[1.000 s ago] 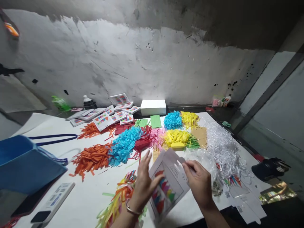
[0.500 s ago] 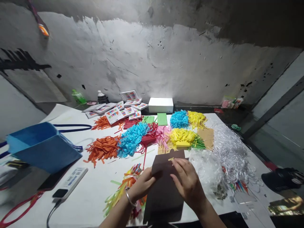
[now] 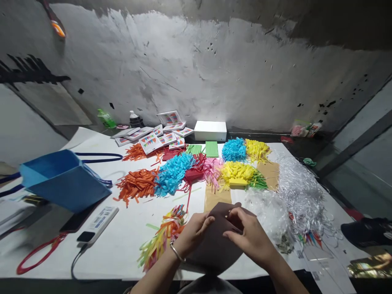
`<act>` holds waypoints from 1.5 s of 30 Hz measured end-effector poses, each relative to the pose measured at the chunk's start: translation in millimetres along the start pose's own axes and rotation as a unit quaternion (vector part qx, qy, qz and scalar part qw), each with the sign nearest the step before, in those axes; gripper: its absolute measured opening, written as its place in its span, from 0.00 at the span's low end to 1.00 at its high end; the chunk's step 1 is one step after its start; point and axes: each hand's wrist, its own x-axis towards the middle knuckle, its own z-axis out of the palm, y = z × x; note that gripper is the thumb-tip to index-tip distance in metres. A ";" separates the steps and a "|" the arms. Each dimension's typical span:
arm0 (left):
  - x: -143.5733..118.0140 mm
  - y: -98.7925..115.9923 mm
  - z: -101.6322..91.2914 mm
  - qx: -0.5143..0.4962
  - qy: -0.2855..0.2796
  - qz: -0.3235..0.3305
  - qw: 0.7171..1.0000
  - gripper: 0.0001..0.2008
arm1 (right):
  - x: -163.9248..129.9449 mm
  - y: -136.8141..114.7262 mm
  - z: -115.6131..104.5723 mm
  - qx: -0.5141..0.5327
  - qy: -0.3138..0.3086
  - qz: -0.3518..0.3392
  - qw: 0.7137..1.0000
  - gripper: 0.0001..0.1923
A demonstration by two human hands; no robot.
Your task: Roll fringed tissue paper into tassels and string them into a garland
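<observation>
Hands at near centre of white surface [image 3: 128, 241], both pinching dark brown card [image 3: 214, 245]. Left hand [image 3: 194, 232] closed on card's left edge; right hand [image 3: 248, 239] closed on its top. Half a second ago card lay flatter, taller; now top edge folded toward person. Multicoloured paper strips [image 3: 162, 239] lie just left.

One second ago we held the card [image 3: 214, 241] with its printed, coloured face up; half a second ago it lay brown side up and nearly flat. Now we have it bent, its top edge curled toward us. Our left hand [image 3: 192, 232] has moved from the card's left edge onto its upper part. Our right hand [image 3: 248, 237] has dropped lower, fingers pinching the curled top edge.
</observation>
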 end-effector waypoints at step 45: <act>-1.9 -49.0 31.0 0.009 0.137 -0.013 0.990 0.16 | -11.6 57.6 55.4 0.243 0.283 0.175 0.911 0.18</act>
